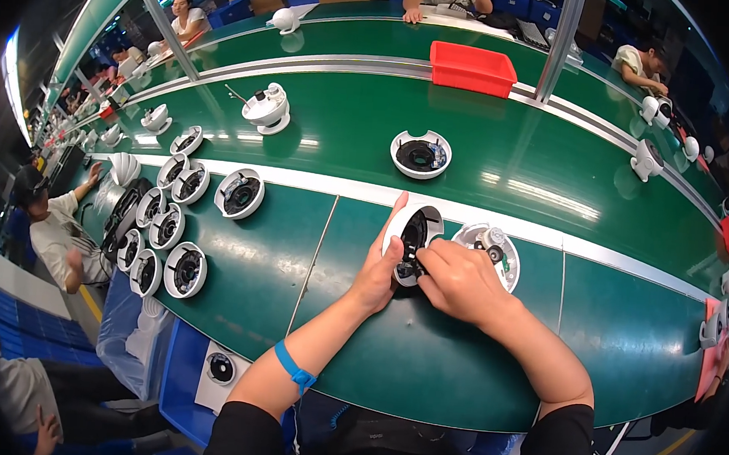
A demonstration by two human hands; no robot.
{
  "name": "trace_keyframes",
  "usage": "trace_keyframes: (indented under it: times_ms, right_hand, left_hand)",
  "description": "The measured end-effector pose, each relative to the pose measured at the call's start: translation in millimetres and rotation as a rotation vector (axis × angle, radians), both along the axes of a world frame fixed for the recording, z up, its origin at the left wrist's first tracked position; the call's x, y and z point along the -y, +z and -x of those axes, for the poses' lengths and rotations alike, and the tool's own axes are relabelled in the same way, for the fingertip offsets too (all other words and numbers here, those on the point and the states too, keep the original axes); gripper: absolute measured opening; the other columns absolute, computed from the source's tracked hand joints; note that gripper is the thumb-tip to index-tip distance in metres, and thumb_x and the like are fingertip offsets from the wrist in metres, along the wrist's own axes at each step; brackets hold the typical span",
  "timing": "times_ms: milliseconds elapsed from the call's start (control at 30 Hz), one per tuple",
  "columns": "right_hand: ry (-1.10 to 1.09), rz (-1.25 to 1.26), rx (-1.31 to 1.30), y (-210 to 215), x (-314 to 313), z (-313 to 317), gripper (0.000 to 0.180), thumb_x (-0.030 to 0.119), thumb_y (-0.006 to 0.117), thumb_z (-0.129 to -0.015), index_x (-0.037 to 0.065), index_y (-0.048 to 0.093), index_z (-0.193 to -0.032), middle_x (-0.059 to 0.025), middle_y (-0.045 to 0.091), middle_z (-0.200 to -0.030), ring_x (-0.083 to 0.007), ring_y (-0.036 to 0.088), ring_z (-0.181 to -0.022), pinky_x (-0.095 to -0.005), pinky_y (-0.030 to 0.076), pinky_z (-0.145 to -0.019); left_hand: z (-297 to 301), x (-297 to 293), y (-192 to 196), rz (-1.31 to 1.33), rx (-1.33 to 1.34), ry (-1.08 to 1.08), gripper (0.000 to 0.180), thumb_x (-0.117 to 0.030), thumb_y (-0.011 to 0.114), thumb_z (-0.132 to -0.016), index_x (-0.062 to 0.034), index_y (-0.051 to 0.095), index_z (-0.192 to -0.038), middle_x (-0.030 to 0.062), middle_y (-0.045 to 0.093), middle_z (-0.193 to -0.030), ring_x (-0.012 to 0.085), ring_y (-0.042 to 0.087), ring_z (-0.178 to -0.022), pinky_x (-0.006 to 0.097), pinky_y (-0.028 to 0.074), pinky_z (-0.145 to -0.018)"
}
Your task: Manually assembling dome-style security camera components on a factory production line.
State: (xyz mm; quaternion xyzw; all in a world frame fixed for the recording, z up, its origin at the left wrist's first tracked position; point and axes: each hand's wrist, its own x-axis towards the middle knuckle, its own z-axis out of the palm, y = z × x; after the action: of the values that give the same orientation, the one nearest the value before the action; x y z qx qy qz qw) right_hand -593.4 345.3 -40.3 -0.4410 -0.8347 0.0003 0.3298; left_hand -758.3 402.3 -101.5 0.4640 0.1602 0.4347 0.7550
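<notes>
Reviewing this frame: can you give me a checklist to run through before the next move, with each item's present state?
1. Left hand supporting the white housing: ok, it grips the rim.
2. Right hand free: not ok, its fingertips are at the housing's dark interior.
3. Small pieces inside the housing fully seated: cannot tell, the fingers hide that spot.
4. White round part with a circuit board on the worktable: ok, beside the right hand and partly hidden by it.
5. Blue strap around the left forearm: ok.
</notes>
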Motion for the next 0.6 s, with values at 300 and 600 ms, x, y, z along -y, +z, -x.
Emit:
trace_keyframes:
  times_ms: [300, 600]
  right_hand:
    - [0.107, 0.041, 0.134, 0, 2, -4, 0.021, 0.011, 0.073, -0.073, 0.003, 0.061, -0.089, -0.0085, 0.059, -0.077, -0.0265, 0.066, -0.069, -0.0409, 0.051, -0.052]
    - [0.075, -0.056, 0.327, 3, 3, 6, 0.013, 0.013, 0.066, -0.08, 0.006, 0.055, -0.078, -0.0079, 0.057, -0.072, -0.0224, 0.066, -0.064, -0.0367, 0.05, -0.052]
  left_hand:
    - [-2, 1, 4, -0.057, -0.009, 0.027, 0.115, -0.072, 0.066, -0.087, -0.0077, 0.011, -0.166, 0.0128, 0.037, -0.158, 0.0219, 0.04, -0.142, 0.036, 0.03, -0.118]
    - [8, 2, 9, -0.23, -0.092, 0.04, 0.11, -0.071, 0.064, -0.09, -0.0062, 0.016, -0.165, 0.0142, 0.041, -0.157, 0.0225, 0.039, -0.143, 0.036, 0.028, -0.119]
